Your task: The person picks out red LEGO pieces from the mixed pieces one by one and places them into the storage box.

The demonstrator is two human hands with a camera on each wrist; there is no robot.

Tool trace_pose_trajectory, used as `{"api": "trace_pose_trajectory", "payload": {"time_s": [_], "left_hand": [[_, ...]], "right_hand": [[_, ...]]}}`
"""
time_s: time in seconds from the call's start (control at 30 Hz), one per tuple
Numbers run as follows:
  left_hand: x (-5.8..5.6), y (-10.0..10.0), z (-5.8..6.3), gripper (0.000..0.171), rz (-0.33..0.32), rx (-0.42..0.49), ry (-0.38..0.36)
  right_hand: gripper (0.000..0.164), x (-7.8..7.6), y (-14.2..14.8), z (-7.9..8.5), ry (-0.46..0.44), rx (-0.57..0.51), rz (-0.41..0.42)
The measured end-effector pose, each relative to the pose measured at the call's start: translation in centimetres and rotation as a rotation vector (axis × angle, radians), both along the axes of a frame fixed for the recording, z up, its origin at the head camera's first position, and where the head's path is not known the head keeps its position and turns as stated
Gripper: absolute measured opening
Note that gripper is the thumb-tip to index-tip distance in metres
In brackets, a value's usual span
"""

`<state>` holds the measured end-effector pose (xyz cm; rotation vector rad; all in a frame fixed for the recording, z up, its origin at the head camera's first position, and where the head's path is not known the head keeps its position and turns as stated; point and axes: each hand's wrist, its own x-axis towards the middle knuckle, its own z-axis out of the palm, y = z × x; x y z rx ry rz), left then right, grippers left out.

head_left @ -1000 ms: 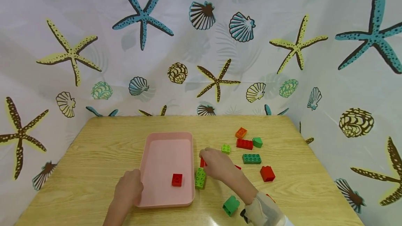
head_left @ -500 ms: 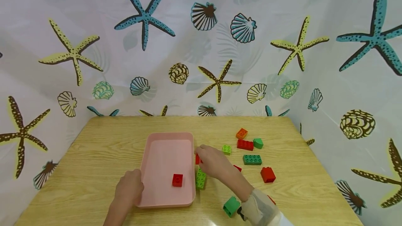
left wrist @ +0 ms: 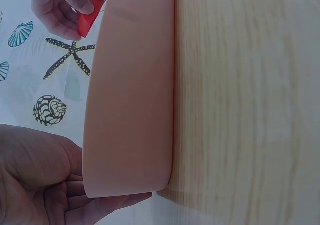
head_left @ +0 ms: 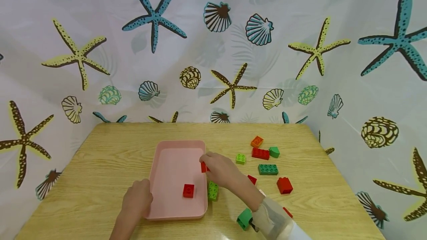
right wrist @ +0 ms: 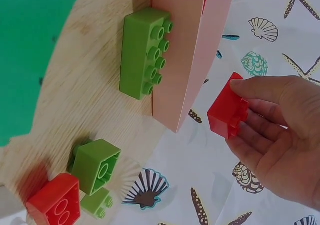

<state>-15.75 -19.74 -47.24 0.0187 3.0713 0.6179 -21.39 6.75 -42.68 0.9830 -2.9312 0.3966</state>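
Observation:
My right hand [head_left: 218,167] pinches a red toy brick [right wrist: 228,107] between thumb and fingers, over the right rim of a pink tray [head_left: 181,158]. In the right wrist view the studs of this brick face the palm. My left hand [head_left: 136,199] grips the tray at its left side; the left wrist view shows fingers curled at the corner of the wall. Inside the tray lies another red brick [head_left: 188,191], near the front. A long light green brick [head_left: 212,191] stands right beside the tray's right wall.
Loose bricks are scattered on the wooden table [head_left: 113,158] right of the tray: a small light green one [head_left: 240,159], an orange one [head_left: 257,142], a dark green one [head_left: 268,169], a red one [head_left: 284,185] and a green one [head_left: 245,218]. A patterned curtain [head_left: 213,47] hangs behind.
My right hand has moved left with the red brick, from beyond the long light green brick to over the tray's right rim. The left hand has stayed at the tray.

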Motion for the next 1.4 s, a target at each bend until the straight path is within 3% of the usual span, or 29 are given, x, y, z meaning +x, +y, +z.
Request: {"api": "trace_pose_trajectory", "payload": {"time_s": [0.5, 0.83, 1.4], "left_hand": [[0.2, -0.1, 0.1, 0.008, -0.016, 0.021, -0.009], [0.2, -0.2, 0.0, 0.006, -0.017, 0.034, -0.017], [0.1, -0.2, 0.1, 0.006, -0.004, 0.011, -0.032]], "right_hand": [[0.027, -0.4, -1.1, -0.5, 0.041, 0.022, 0.046], [0.028, -0.7, -2.0, -0.8, 0.001, 0.031, 0.064], [0.028, -0.9, -3.0, -1.3, 0.029, 0.036, 0.112]]}}
